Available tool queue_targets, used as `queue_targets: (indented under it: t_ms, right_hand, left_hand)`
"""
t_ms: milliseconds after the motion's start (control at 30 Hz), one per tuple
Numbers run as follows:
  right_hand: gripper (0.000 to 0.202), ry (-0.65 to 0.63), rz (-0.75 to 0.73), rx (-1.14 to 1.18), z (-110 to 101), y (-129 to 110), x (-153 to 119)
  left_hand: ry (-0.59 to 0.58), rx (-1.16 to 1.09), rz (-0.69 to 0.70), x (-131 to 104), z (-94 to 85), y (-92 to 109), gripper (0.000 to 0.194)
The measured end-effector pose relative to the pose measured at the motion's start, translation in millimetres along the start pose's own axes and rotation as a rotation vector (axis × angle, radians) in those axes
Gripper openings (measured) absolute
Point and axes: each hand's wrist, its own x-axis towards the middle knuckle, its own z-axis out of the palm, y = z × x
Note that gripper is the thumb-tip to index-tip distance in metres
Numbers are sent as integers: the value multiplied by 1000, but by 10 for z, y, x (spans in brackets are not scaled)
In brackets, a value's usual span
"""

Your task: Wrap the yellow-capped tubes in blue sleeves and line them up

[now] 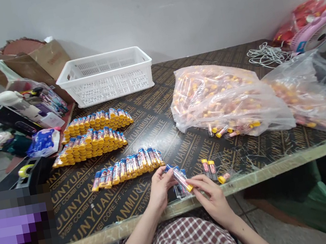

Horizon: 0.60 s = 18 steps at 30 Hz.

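Observation:
Between my two hands is a small clear tube (180, 178) with a blue end and a yellow cap, held at a slant above the table's front edge. The fingers of my left hand (161, 187) pinch its blue end. At the yellow end, my right hand (211, 195) closes its fingertips on the tube. Beneath it lie printed sticker pieces (180, 191), partly hidden by my hands. Right of my hands, two yellow-capped tubes (209, 169) lie side by side, and a loose tube (224, 177) lies apart. On the left is a row of blue-and-yellow tubes (131, 165).
Two stacked piles of tubes (89, 145) (96, 122) stand farther left. Behind them is a white basket (111, 78). Plastic bags full of tubes (218, 95) (318, 90) lie on the right, with a white cord (269, 55) and a pink fan (319, 31) behind.

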Motion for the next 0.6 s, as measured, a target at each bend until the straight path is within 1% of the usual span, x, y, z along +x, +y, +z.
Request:
queue_targets:
  t_ms: [100, 200, 233, 300, 367, 433, 600]
  right_hand:
    - [42, 8, -8, -1, 17, 44, 16]
    - [62, 35, -49, -53, 10, 62, 52]
    - [69, 30, -64, -53, 5, 64, 66]
    - [77, -20, -92, -11, -4, 65, 92]
    - [80, -84, -105, 62, -5, 70, 108]
    - [81, -123, -108, 133, 4, 80, 112]
    - [81, -95, -107, 235, 47, 104, 96]
  left_hand:
    - [-72, 13, -47, -51, 34, 51, 42]
    - [-187, 84, -113, -107, 54, 74, 36]
    - [-231, 113, -137, -128, 60, 74, 33]
    - [-291, 152, -167, -166, 73, 65, 30]
    - [-315, 162, -172, -195, 85, 53, 30]
    - [-315, 159, -170, -211, 93, 44, 29]
    - [-311, 156, -172, -219, 97, 40, 27]
